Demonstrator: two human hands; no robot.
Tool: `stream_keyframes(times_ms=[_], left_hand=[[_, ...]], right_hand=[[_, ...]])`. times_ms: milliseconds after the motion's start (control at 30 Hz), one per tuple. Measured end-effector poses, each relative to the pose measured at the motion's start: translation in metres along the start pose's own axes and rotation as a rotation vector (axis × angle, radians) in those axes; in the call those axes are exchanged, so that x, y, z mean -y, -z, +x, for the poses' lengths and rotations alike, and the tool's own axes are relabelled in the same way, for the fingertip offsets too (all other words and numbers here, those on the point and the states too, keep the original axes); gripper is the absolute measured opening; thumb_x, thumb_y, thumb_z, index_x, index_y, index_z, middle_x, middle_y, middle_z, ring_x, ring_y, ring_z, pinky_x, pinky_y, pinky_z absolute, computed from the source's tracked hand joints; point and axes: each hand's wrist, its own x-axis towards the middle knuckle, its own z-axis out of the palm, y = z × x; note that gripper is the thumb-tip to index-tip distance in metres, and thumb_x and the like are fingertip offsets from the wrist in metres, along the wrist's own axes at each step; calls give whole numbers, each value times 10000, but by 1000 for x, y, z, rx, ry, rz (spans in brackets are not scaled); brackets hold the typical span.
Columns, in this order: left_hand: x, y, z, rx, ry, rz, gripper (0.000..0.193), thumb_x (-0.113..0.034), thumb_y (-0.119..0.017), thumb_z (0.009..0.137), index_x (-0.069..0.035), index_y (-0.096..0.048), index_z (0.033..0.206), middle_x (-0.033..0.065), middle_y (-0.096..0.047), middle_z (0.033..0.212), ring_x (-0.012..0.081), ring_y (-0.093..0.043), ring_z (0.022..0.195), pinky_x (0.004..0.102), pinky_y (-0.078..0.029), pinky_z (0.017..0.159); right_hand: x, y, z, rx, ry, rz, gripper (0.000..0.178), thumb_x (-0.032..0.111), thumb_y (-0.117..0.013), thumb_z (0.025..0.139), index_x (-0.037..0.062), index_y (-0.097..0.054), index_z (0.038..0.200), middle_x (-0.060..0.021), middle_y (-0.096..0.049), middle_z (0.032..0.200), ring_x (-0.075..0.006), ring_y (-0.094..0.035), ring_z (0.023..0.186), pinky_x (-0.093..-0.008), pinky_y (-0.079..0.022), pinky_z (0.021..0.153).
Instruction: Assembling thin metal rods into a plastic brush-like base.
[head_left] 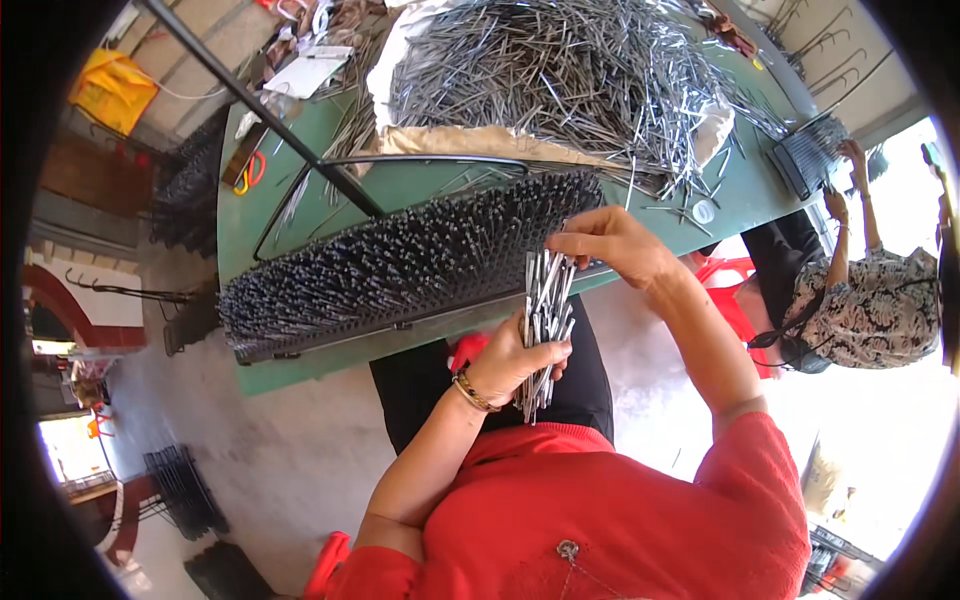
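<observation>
A bundle of thin silvery metal rods [545, 310] stands roughly upright in front of my body, with my left hand [515, 360] wrapped round its lower half. At the top of this bundle, my right hand [615, 245] is closed in a pinch on rod ends; how many it grips cannot be made out. Just beyond both hands lies a long black rack [400, 270], densely filled with upright dark rods. It rests along the near edge of the green table [300, 375]. The rack's right end is partly hidden behind my right hand.
A large heap of loose metal rods [560, 80] lies on pale sheeting at the back. A black metal bar [270, 115] slants over the table's left. Orange-handled scissors [250, 172] lie at left, a small white cap [703, 211] at right. Another person [865, 300] handles a black rack [810, 155].
</observation>
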Motion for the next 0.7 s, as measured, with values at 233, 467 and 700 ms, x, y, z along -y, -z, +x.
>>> stream_keyframes(times_ms=[233,467,700], left_hand=[[17,11,-10,18,56,-157,506,-61,-630,816,-28,-431,1280,55,-571,927,133,-578,777,294,-515,650],[19,18,-19,-13,53,-262,450,-22,-610,830,-63,-448,1247,80,-586,1014,185,-621,902,331,-556,736],[24,26,-28,-41,69,-207,579,-14,-659,818,-78,-407,1336,70,-609,1005,160,-623,844,295,-546,694]], right_hand=[[4,-13,1,-365,432,113,274,57,-613,893,-29,-570,1150,-56,-680,863,-84,-612,761,-214,-490,675],[-3,-55,30,-600,844,-513,288,2,-689,807,31,-622,1086,-72,-662,843,-148,-647,794,-272,-522,714],[-7,-59,47,-538,1029,-723,299,39,-717,768,56,-629,1054,-69,-628,792,-227,-557,676,-345,-456,643]])
